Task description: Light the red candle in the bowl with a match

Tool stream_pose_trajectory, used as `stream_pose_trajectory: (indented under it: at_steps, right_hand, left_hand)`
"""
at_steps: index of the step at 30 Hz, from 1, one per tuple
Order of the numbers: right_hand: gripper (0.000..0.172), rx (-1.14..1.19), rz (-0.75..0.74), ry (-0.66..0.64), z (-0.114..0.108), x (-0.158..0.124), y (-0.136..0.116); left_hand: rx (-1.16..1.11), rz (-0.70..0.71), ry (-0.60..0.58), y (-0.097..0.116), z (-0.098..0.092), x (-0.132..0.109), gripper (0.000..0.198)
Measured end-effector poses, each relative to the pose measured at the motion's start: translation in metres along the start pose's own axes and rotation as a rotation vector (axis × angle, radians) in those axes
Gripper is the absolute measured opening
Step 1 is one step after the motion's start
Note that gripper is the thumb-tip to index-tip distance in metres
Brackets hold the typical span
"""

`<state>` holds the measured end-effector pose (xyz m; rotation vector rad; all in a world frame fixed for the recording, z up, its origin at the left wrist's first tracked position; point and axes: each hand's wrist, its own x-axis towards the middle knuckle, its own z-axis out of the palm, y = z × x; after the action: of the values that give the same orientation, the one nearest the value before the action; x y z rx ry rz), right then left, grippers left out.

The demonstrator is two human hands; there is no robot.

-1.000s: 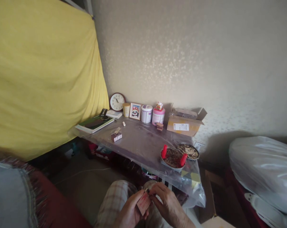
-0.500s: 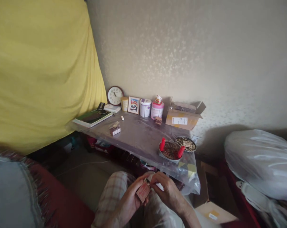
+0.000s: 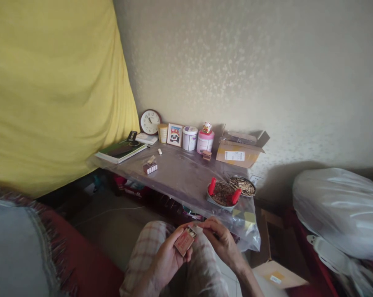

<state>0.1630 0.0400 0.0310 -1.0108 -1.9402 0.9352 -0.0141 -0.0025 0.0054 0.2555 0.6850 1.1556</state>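
My left hand [image 3: 167, 258] is closed around a small red matchbox [image 3: 184, 242], held over my lap in checked trousers. My right hand [image 3: 221, 240] pinches at the box's upper end, where its inner tray shows slightly slid out. Both hands hover just in front of the near edge of a low table [image 3: 180, 177] covered in clear plastic. On that edge sit a round dish with two red handles [image 3: 222, 194] holding dark bits and a second dish of pale sticks [image 3: 242, 186].
On the table stand a clock [image 3: 150, 121], a panda picture [image 3: 174, 135], two tubs [image 3: 197, 139], a cardboard box [image 3: 238, 152], books [image 3: 120, 150] and a small box stack [image 3: 149, 166]. A yellow sheet [image 3: 50, 90] hangs left; a plastic-wrapped bundle [image 3: 337, 214] lies right.
The view has tilted down a little, so my hands sit higher in the picture. The matchbox has turned flatter and its tray end now shows at my right fingertips.
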Motion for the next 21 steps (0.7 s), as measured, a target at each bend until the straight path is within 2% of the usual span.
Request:
stream_pose_trajectory:
  at_steps: [7, 15, 21]
  right_hand:
    - [0.020, 0.127, 0.189, 0.088, 0.009, -0.003, 0.009]
    - [0.022, 0.327, 0.252, 0.126, 0.019, -0.005, -0.002]
    - [0.025, 0.433, 0.299, 0.134, 0.020, -0.003, -0.008]
  left_hand:
    - [-0.026, 0.049, -0.008, 0.002, 0.003, -0.002, 0.027]
    - [0.077, 0.216, 0.041, 0.005, 0.011, -0.005, 0.029]
    - [0.105, 0.250, 0.097, 0.007, 0.015, -0.007, 0.022]
